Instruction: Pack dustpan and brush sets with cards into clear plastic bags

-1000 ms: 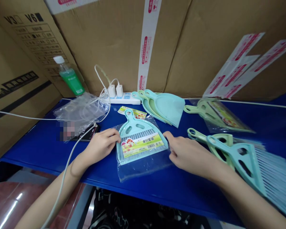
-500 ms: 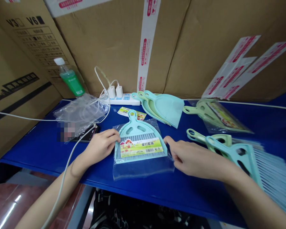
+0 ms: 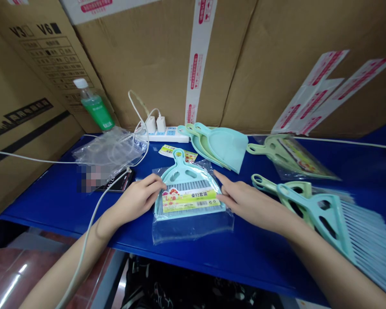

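Observation:
A light-blue dustpan and brush set (image 3: 189, 171) lies flat on the table in a clear plastic bag (image 3: 193, 229), handle pointing away from me. Its printed label (image 3: 189, 199) covers part of the grey bristles. At the set's left edge, my left hand (image 3: 141, 195) is closed, with its fingertips on the rim and the bag. On the other side is my right hand (image 3: 241, 197), index finger stretched along the right edge and thumb apart near the label's end. Close to my right forearm lie loose brushes (image 3: 328, 214), one blue and one green.
Stacked dustpans (image 3: 228, 146) and a loose label card (image 3: 167, 150) lie behind the set. A bagged green set (image 3: 292, 154) is at the back right. Plastic bags (image 3: 112, 150), a phone (image 3: 119, 182), a bottle (image 3: 96, 107), a power strip (image 3: 167, 136) and cables sit left. Cardboard (image 3: 148, 56) stands behind.
My right hand has shifted a little left and away from me along the set's edge, its index finger now extended and thumb near the label. My left hand's fingertips moved slightly inward.

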`<action>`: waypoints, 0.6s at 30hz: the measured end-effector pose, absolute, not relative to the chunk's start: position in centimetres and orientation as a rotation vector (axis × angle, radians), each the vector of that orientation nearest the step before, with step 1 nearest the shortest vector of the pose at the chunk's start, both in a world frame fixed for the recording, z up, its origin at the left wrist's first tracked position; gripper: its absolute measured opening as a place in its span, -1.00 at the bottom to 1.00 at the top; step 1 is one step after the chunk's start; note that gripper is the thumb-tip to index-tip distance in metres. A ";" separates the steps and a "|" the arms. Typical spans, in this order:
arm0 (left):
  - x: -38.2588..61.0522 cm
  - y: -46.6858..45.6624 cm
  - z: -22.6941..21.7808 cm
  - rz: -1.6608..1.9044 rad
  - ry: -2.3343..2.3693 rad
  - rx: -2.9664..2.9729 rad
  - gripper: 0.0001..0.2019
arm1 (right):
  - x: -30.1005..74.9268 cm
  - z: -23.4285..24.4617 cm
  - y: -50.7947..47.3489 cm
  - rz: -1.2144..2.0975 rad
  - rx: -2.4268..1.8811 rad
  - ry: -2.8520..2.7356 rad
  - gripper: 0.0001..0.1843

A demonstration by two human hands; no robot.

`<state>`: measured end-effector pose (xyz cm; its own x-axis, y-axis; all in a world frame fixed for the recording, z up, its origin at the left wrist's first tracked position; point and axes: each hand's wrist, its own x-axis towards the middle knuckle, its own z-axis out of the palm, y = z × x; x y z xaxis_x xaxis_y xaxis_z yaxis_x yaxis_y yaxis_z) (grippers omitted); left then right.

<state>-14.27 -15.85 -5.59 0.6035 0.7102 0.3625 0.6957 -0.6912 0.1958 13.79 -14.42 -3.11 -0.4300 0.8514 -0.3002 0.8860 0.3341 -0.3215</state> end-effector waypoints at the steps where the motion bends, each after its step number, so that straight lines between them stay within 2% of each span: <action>1: -14.3 -15.9 -5.6 0.654 1.223 2.777 -0.80 | 13.8 -3.2 -14.4 -0.694 1.620 2.506 -0.28; 9: -14.3 -15.8 -5.5 0.669 1.210 2.747 -0.78 | 14.3 -3.1 -14.6 -0.864 1.548 2.493 -0.10; 18: -14.3 -15.8 -5.6 0.649 1.159 2.746 -0.76 | 14.5 -2.5 -15.0 -0.953 1.528 2.404 -0.01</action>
<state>-14.26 -15.78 -5.55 0.6216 0.7018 0.3481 0.6632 -0.7079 0.2430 14.49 -15.00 -2.53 -0.4755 0.7667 -0.4313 0.8540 0.2847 -0.4354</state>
